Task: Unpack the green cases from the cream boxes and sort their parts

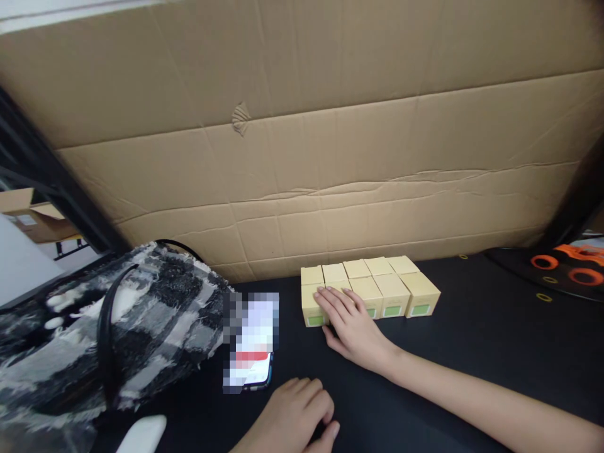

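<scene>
Several small pale-yellow boxes (423,290) with green labels on their front faces stand packed together in two rows against the cardboard. My right hand (352,321) lies over the front row near its left end. Its fingers stretch across the box tops, and its thumb is low by the front faces. Part of the boxes behind that hand is hidden. Nearer to me, my left hand (297,412) is over the black table, fingers curled in and thumb beside them, with nothing visible in it. It is apart from the boxes, just in front of a lit phone (257,371) with a pixelated screen.
A tall cardboard sheet (330,157) rises behind the black table (448,371). To the left lies a frayed black-and-white checked bag (174,314) with a dark strap, and a white object (144,434) near it. Orange-handled scissors (585,275) are at the far right.
</scene>
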### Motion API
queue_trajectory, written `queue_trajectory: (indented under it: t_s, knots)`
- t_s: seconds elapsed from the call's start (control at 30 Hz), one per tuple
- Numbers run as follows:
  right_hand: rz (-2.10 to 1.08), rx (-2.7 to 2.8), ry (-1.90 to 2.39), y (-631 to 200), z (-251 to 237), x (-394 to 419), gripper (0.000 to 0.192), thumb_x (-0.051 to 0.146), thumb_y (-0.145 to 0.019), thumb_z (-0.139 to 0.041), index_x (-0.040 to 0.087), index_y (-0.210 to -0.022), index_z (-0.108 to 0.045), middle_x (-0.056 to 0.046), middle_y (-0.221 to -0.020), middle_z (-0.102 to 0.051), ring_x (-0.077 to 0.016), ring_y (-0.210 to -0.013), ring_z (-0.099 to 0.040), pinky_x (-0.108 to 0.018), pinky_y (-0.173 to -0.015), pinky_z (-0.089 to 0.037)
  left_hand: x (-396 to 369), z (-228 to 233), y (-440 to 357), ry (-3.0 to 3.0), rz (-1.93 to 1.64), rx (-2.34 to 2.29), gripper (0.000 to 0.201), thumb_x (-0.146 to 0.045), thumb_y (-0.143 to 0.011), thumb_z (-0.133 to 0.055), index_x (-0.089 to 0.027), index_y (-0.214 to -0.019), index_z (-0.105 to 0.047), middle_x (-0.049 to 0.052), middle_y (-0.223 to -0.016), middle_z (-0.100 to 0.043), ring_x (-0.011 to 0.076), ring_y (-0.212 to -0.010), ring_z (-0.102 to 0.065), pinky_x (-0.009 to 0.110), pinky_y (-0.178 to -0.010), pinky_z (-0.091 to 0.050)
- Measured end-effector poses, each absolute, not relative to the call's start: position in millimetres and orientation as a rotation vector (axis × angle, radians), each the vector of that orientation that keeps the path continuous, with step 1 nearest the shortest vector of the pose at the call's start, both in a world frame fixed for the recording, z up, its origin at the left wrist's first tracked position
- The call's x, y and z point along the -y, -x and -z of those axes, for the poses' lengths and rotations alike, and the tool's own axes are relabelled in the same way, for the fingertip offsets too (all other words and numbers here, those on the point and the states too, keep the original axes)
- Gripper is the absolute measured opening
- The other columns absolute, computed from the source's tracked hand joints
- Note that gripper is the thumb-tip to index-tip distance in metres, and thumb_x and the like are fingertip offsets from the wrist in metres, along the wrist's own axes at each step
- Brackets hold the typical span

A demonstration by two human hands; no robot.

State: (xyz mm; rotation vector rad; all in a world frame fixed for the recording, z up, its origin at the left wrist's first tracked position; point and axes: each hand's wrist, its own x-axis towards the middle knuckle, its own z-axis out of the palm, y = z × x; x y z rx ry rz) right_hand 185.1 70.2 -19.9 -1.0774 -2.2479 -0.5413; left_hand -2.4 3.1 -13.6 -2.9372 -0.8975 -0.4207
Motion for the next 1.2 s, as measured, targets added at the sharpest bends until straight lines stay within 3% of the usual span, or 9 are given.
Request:
queue_trajectory:
  t_s: [0.4, 0.6, 0.73, 0.83, 0.93, 1.03, 1.13, 1.2]
  knots:
    - [0.563, 2.231, 1.084, -184, 22, -69, 0.052, 0.020, -0.089, -0.041, 0.008, -0.139, -0.037, -0.011, -0.141, -0.047, -0.0229, -0.130, -0.040, -0.041, -0.107, -0.028, 0, 8, 1, 2.975, 0.391, 0.962, 0.017, -0.012, -0.069, -0.060, -0.021, -0.071, -0.046, -0.004, -0.066, -0.060, 0.0127, -0.057, -0.056, 0.023, -0.053, -0.037]
    - [0.576, 2.239, 1.043, -184, 20, -68, 0.051, 0.020, -0.088, -0.045, 0.007, -0.137, -0.038, -0.017, -0.139, -0.048, -0.0264, -0.128, -0.042, -0.044, -0.104, -0.034, 3, 5, 1, 2.982, 0.386, 0.975, 0.014, -0.013, -0.072, -0.057, -0.021, -0.072, -0.046, -0.004, -0.068, -0.059, 0.0136, -0.060, -0.057, 0.024, -0.054, -0.039]
    - [0.568, 2.284, 0.930, -187, 21, -67, 0.033, 0.013, -0.087, -0.048, 0.011, -0.120, -0.052, -0.022, -0.138, -0.046, -0.0310, -0.131, -0.038, -0.051, -0.100, -0.038, 7, -2, 3, 2.968, 0.596, 0.983, 0.011, -0.012, -0.076, -0.053, -0.021, -0.075, -0.046, -0.003, -0.066, -0.057, 0.0139, -0.058, -0.056, 0.025, -0.054, -0.041]
    - [0.499, 2.340, 0.829, -190, 13, -62, 0.027, 0.009, -0.088, -0.047, 0.016, -0.113, -0.055, -0.017, -0.134, -0.052, -0.0283, -0.128, -0.042, -0.051, -0.100, -0.038, 10, -8, 4, 2.885, 0.880, 0.990, 0.010, -0.011, -0.082, -0.047, -0.021, -0.081, -0.046, 0.000, -0.072, -0.057, 0.0160, -0.066, -0.057, 0.028, -0.061, -0.046]
    - [0.370, 2.350, 0.825, -196, -6, -48, 0.042, 0.009, -0.086, -0.047, 0.014, -0.127, -0.044, -0.016, -0.127, -0.055, -0.0257, -0.122, -0.047, -0.047, -0.102, -0.039, 12, -8, 7, 2.773, 1.023, 1.064, 0.020, -0.011, -0.083, -0.049, -0.018, -0.102, -0.046, 0.008, -0.096, -0.058, 0.0211, -0.089, -0.059, 0.036, -0.076, -0.051]
    - [0.190, 2.296, 0.925, -206, -24, -24, 0.057, 0.010, -0.085, -0.048, 0.009, -0.138, -0.027, -0.018, -0.125, -0.051, -0.0228, -0.119, -0.047, -0.039, -0.099, -0.045, 10, -3, 8, 2.659, 1.103, 1.112, 0.044, -0.015, -0.083, -0.053, -0.015, -0.122, -0.035, 0.020, -0.126, -0.044, 0.0280, -0.119, -0.046, 0.047, -0.093, -0.047]
    - [-0.272, 2.217, 0.946, -220, -27, -1, 0.059, 0.004, -0.077, -0.049, 0.019, -0.131, -0.032, -0.012, -0.124, -0.047, -0.0200, -0.120, -0.046, -0.036, -0.100, -0.044, 9, -2, 4, 2.707, 1.096, 1.060, 0.058, -0.019, -0.082, -0.057, -0.013, -0.130, -0.025, 0.024, -0.139, -0.032, 0.0311, -0.132, -0.035, 0.052, -0.098, -0.044]
    - [-0.610, 2.105, 0.883, -228, -23, 12, 0.056, -0.002, -0.071, -0.046, 0.024, -0.120, -0.037, -0.008, -0.117, -0.049, -0.0179, -0.115, -0.050, -0.035, -0.098, -0.045, 9, -5, -2, 2.787, 1.033, 1.016, 0.070, -0.023, -0.079, -0.062, -0.013, -0.134, -0.020, 0.026, -0.140, -0.034, 0.0327, -0.131, -0.037, 0.052, -0.097, -0.046]
